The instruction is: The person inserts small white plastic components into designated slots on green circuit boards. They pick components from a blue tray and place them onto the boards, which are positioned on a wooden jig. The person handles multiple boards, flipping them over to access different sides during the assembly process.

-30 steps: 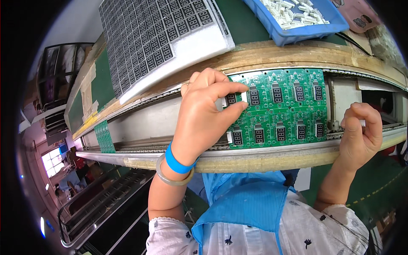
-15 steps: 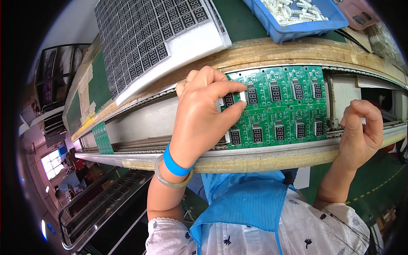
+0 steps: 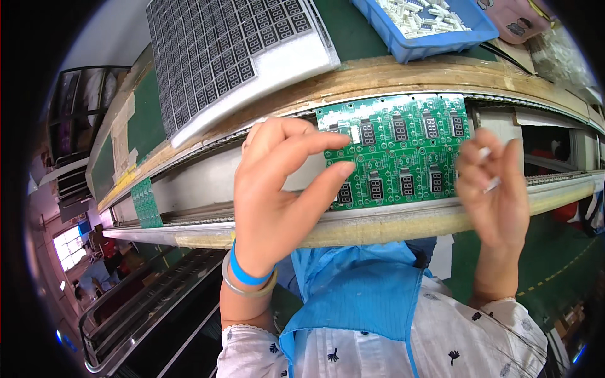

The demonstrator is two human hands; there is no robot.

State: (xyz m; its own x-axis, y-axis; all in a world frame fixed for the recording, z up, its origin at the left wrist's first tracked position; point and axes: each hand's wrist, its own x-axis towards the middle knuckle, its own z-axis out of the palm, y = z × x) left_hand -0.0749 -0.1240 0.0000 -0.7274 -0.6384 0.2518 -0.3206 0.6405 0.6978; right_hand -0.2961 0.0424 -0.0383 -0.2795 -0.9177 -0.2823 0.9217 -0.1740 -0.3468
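A green circuit board panel (image 3: 391, 157) lies across the rails in front of me, with rows of black digit displays (image 3: 399, 128) on it. Beside one display in the far row stands a small white connector (image 3: 355, 134). My left hand (image 3: 277, 183) is at the panel's left end, its thumb and forefinger parted around nothing, just left of that connector. Over the right end of the panel, my right hand (image 3: 495, 189) is slightly blurred, with its fingers curled around small white connectors (image 3: 491, 184); part of the near row is hidden behind it.
Beyond the rails, a white foam tray (image 3: 290, 60) carries many black digit displays. A blue bin (image 3: 435, 43) of white connectors stands at the far right. Further left on the rails (image 3: 189, 223) sits another green board (image 3: 147, 203).
The left thumb and forefinger have let go of the white connector, which stays on the board, and drawn back left. My right hand has moved left, over the panel's right end.
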